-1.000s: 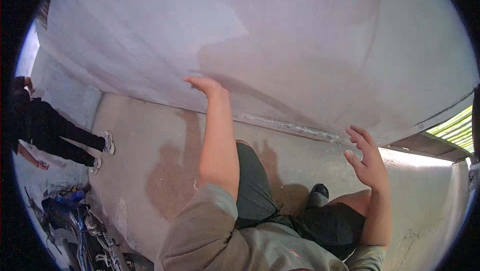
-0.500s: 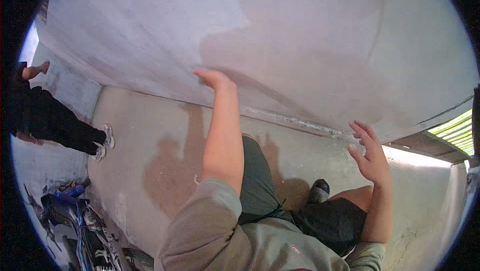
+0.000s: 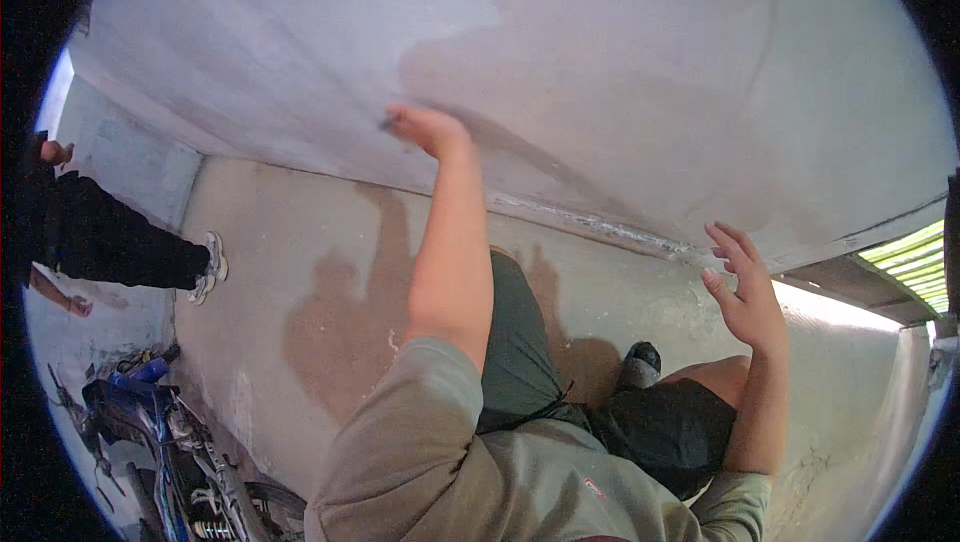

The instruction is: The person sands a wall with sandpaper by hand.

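My left hand [image 3: 428,129] is raised in front of a pale plastered wall [image 3: 600,72], close to its surface, fingers bent toward the left. A small dark patch shows at its fingertips; the fingers look closed over something too blurred to name. Lower and to the right, my right hand [image 3: 748,297] hangs in the air with fingers spread and nothing in it. It is nearest the foot of the wall. Whether either hand touches the plaster cannot be told.
At the far left another person in black trousers [image 3: 130,237] and light shoes stands by a side wall. A blue and black motorbike [image 3: 165,442] is parked at the lower left. A slatted opening [image 3: 912,262] lets light in at the right. My legs rest on the concrete floor [image 3: 240,272].
My left hand has risen slightly along the wall. My right hand has shifted a little up and to the right, still spread. The other person's arms have moved.
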{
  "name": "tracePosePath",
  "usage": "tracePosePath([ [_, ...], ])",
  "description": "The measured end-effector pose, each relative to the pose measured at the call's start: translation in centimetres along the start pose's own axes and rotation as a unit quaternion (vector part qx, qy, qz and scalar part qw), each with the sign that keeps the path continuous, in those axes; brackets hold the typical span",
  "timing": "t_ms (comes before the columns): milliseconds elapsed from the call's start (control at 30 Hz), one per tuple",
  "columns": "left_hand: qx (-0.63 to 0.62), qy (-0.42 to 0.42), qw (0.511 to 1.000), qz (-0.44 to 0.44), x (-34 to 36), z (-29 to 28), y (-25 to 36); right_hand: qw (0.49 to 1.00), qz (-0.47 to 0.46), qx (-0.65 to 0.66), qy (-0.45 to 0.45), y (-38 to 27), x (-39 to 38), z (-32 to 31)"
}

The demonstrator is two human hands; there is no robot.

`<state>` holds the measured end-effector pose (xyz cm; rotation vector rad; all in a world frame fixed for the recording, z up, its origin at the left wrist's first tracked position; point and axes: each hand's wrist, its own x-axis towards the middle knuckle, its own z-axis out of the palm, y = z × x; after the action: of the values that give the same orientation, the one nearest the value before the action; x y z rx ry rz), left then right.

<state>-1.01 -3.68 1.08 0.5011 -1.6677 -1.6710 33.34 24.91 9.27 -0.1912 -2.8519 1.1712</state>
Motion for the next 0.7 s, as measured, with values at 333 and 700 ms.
tracePosePath([
  [333, -0.106, 0.086, 0.945, -0.298, 0.8, 0.0, -0.8, 1.0, 0.016, 0.001, -0.001, 0.3, 0.0, -0.1],
  [700, -0.015, 0.121, 0.945, -0.303, 1.9, 0.3, -6.8, 1.0, 0.024, -0.019, 0.003, 1.0, 0.1, 0.1],
])
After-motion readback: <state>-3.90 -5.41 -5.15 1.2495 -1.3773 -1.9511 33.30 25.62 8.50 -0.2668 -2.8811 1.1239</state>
